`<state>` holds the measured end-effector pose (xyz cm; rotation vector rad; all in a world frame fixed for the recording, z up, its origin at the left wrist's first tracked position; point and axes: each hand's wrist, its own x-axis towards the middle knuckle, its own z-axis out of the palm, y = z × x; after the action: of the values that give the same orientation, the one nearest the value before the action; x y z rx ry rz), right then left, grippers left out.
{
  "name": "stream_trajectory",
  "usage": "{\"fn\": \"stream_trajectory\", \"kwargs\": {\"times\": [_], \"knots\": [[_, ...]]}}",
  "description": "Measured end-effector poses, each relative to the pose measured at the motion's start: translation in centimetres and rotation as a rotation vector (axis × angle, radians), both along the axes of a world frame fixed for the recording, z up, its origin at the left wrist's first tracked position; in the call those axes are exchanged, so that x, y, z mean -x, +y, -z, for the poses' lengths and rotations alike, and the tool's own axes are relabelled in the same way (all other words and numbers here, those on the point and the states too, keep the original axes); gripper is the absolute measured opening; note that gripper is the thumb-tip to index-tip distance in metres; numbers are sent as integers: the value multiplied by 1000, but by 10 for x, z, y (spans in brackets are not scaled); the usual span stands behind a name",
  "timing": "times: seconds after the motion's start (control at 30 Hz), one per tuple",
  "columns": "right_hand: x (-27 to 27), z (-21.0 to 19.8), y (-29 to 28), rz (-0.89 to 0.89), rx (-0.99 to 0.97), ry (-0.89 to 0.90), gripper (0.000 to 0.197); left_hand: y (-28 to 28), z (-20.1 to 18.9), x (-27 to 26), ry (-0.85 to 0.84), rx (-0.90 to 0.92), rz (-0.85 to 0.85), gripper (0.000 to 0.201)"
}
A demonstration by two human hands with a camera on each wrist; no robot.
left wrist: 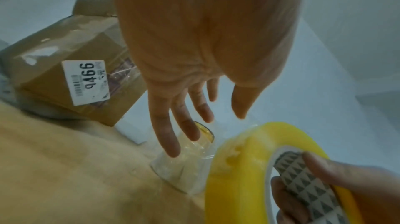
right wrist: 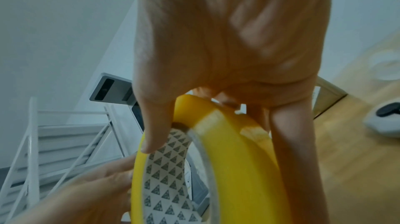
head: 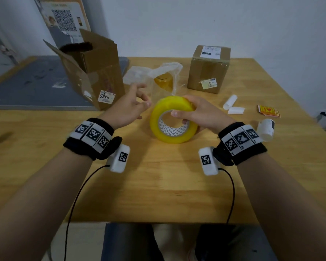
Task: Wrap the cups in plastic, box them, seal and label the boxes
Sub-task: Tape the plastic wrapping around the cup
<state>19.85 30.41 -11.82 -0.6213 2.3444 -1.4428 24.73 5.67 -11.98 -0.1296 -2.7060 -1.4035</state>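
A pale wall rises behind the wooden bench (head: 177,185), where the head view alone takes in a sealed box (head: 208,69) toward the far right edge and an open box (head: 94,72) at the far left. The left wrist view shows the plastic-wrapped cup (left wrist: 184,164) standing behind the tape roll (head: 174,119), mid-bench. The right hand (head: 198,113) grips that roll, thumb inside the core. The left hand (head: 128,108) hovers beside it, fingers (left wrist: 166,135) spread, holding nothing.
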Motion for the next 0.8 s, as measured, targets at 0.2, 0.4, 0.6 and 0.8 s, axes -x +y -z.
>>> {"fn": "stream_trajectory", "kwargs": {"times": [0.2, 0.4, 0.6, 0.8], "knots": [[-3, 0, 2, 9, 16, -19, 31, 1, 13, 1, 193, 99, -47, 10], [-6, -1, 0, 27, 12, -11, 37, 12, 18, 4, 268, 253, -98, 8], [-9, -4, 1, -15, -1, 57, 29, 14, 20, 0, 141, 229, -52, 16], [-13, -5, 3, -20, -40, 91, 30, 12, 14, -4, 30, 191, 8, 25]]}}
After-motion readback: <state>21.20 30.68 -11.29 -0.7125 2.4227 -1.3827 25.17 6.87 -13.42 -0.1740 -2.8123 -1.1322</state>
